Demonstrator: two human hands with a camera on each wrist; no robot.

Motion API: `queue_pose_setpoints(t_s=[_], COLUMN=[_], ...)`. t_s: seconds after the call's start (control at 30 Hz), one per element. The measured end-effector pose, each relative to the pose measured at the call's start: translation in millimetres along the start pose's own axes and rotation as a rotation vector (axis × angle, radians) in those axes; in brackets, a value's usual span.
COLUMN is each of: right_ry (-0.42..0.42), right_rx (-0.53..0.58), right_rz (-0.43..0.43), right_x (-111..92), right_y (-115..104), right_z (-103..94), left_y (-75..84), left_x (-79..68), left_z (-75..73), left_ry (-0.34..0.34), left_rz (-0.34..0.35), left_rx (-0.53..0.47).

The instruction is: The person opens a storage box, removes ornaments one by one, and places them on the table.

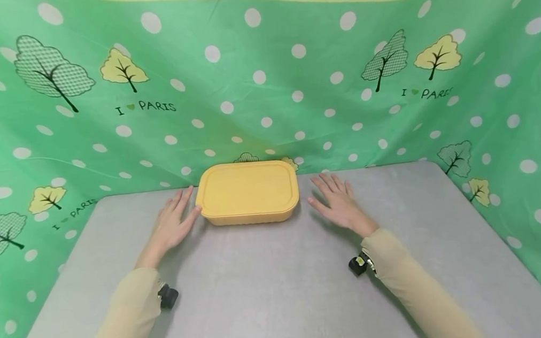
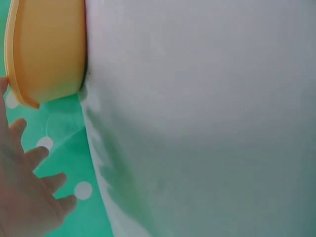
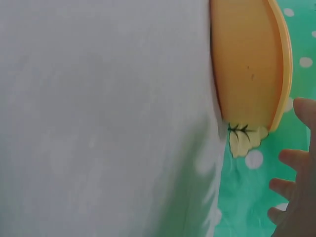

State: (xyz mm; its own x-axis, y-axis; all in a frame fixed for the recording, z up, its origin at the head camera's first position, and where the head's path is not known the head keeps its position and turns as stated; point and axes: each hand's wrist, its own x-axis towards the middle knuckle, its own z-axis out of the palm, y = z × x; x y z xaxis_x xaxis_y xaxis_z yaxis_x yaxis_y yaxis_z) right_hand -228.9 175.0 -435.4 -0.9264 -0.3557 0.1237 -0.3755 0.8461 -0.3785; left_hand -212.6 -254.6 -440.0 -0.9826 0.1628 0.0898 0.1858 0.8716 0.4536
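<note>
A yellow lidded rectangular box (image 1: 248, 189) with rounded corners rests on the grey table near its back edge. My left hand (image 1: 173, 223) is at the box's left side, fingers spread and extended, its thumb tip right at the lid's edge. On the other side my right hand (image 1: 341, 203) hovers a short gap from the box, fingers straight and apart. In the left wrist view, the box (image 2: 49, 49) appears at the upper left above the left hand (image 2: 29, 187). The right wrist view shows the box's side (image 3: 247, 64) and the right hand (image 3: 298, 173) with nothing in it.
A green polka-dot cloth (image 1: 264, 94) with printed trees hangs behind the table and along both sides. The grey tabletop (image 1: 272, 297) stretches from the box toward me. Black wrist cameras are strapped at the left sleeve (image 1: 128, 305) and right sleeve (image 1: 410, 275).
</note>
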Motion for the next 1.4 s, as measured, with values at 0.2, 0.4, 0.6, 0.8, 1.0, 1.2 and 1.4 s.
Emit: queue_pose_setpoints(t_s=[0.2, 0.4, 0.6, 0.8, 1.0, 1.2, 1.4], right_ry=[-0.002, 0.017, 0.02, -0.023, -0.052, -0.053, -0.044], right_rx=[0.047, 0.103, 0.216, 0.46, 0.643, 0.684, 0.711], right_rz=[-0.006, -0.03, -0.053, -0.031, 0.018, 0.095, 0.119], right_x=[10, 18, 23, 24, 26, 31, 36], right_y=[-16, -23, -27, -31, -34, -34, -35], right_z=[4.2, 12.5, 17.5, 18.7, 19.8, 20.8, 22.2], left_y=[6.9, 9.7, 3.6, 1.9, 14.2, 18.0, 5.6], left_x=[10.6, 18.7, 24.0, 25.8, 19.4, 18.3, 21.6], left_z=[0.5, -0.9, 4.4, 10.9, 3.7, 4.1, 14.6], left_ry=[-0.031, -0.075, -0.123, -0.176, -0.208, -0.205, -0.19], left_rz=[-0.008, -0.01, -0.023, -0.049, -0.102, -0.109, -0.133], left_rx=[-0.091, -0.209, -0.428, -0.657, -0.841, -0.874, -0.889])
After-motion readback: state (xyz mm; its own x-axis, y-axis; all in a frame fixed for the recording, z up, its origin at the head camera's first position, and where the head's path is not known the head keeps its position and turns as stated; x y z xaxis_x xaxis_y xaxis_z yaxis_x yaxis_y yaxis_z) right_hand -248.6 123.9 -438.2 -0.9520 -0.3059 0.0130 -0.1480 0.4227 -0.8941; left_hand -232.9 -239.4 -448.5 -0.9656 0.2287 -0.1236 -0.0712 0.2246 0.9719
